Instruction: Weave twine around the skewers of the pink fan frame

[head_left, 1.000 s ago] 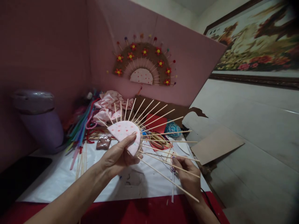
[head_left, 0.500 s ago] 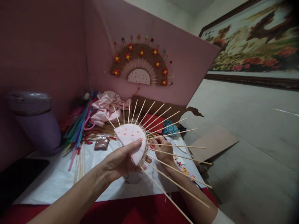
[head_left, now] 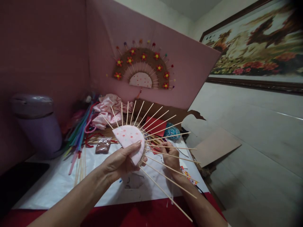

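Observation:
My left hand (head_left: pixel 125 159) is closed round the lower edge of a half-disc covered in pink dotted fabric (head_left: pixel 129 135), thumb on its front. Several thin wooden sticks (head_left: pixel 163 130) fan out from its curved edge, where a strip of brownish cord or cardboard shows. My right hand (head_left: pixel 169 156) is behind the lower right sticks, its fingers curled together in a pinch. What it holds, if anything, cannot be made out. Beyond it lie a red sheet (head_left: pixel 156 125) and a blue yarn ball (head_left: pixel 172 131).
A finished-looking fan with flowers (head_left: pixel 143 56) hangs on the pink board. On the white-covered table (head_left: pixel 59 186) are pink cloth (head_left: pixel 107 110), coloured pipe cleaners (head_left: pixel 81 129), a brown packet (head_left: pixel 103 145) and torn cardboard (head_left: pixel 187 115). A purple bin (head_left: pixel 39 126) stands at left.
The half-disc and its sticks have shifted slightly left with my left hand. My right hand has moved a little right, away from the curved edge, fingers still closed.

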The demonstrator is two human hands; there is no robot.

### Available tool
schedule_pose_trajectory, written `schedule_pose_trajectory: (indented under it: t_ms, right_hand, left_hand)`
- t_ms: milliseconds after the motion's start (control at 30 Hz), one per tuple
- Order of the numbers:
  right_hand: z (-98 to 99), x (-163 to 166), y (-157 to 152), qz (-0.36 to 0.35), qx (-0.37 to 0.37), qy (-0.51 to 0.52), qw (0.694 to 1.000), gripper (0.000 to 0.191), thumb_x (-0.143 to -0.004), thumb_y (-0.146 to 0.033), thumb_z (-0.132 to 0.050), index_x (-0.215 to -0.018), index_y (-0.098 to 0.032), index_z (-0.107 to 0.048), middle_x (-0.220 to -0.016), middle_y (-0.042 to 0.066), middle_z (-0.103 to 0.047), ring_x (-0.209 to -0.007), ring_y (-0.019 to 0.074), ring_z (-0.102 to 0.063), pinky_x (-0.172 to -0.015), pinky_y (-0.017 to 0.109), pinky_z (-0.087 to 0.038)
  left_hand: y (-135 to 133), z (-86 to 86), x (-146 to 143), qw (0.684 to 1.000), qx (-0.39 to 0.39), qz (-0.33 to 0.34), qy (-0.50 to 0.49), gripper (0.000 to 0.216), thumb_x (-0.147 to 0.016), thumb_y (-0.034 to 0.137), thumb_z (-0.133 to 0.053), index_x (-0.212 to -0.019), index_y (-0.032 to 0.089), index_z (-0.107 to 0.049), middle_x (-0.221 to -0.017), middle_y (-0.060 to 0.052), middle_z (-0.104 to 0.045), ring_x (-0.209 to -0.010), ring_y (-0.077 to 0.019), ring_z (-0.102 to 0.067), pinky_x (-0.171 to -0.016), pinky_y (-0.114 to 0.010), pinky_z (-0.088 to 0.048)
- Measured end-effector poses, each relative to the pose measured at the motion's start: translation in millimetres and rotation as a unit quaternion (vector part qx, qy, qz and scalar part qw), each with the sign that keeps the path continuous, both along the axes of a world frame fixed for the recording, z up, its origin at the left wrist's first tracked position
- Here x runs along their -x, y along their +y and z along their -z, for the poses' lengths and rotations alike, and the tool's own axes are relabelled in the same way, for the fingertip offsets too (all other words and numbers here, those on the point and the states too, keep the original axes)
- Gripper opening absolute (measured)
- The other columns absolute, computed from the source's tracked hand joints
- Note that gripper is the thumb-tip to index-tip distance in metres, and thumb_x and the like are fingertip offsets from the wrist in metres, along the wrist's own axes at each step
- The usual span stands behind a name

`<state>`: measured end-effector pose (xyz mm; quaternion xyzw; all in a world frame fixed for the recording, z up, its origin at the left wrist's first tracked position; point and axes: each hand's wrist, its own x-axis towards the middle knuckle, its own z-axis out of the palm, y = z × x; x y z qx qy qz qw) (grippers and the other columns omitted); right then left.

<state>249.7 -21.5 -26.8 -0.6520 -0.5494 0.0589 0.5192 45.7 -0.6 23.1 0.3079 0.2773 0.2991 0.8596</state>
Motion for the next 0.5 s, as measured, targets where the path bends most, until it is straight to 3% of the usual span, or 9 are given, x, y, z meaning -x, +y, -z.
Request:
schedule_pose_trajectory:
  t_ms: [167,400,500]
  right_hand:
    - [-6.1,-9.3,-30.8,0.027,-0.074,0.025,0.997,0.019,-0.080,-0.035,-0.052,-0.077,-0.017,-0.056,-0.062,-0.002,-0.056,-0.054,0.0118,-0.051,-0.052,0.022,-0.041]
    - [-15.5,-14.9,-71.1,0.060,-0.178,-0.155,0.970,0.003,-0.078,-0.020,-0.056,-0.077,-0.018,-0.055,-0.064,-0.001,-0.056,-0.052,0.0106,-0.053,-0.048,0.021,-0.042]
    - [-23.9,-16.2,-80.3,0.053,-0.234,-0.250,0.938,0.008,-0.077,-0.013,-0.054,-0.082,-0.019,-0.054,-0.072,0.002,-0.061,-0.065,0.0141,-0.061,-0.056,0.023,-0.047]
  left_hand:
    - [4.2,-0.1,1.3,0.999,0.005,-0.045,0.007,0.024,-0.065,0.032,-0.069,-0.081,0.015,-0.063,-0.065,-0.004,-0.067,-0.057,-0.0171,-0.063,-0.056,-0.028,-0.047]
    - [7.4,1.3,2.5,0.998,-0.023,-0.050,0.007,0.023,-0.066,0.032,-0.068,-0.081,0.014,-0.063,-0.065,-0.006,-0.068,-0.055,-0.0166,-0.063,-0.052,-0.027,-0.047]
    - [8.5,2.6,2.4,0.998,-0.026,-0.053,0.004,0.024,-0.066,0.032,-0.069,-0.081,0.014,-0.064,-0.065,-0.007,-0.067,-0.055,-0.0168,-0.062,-0.051,-0.026,-0.047]
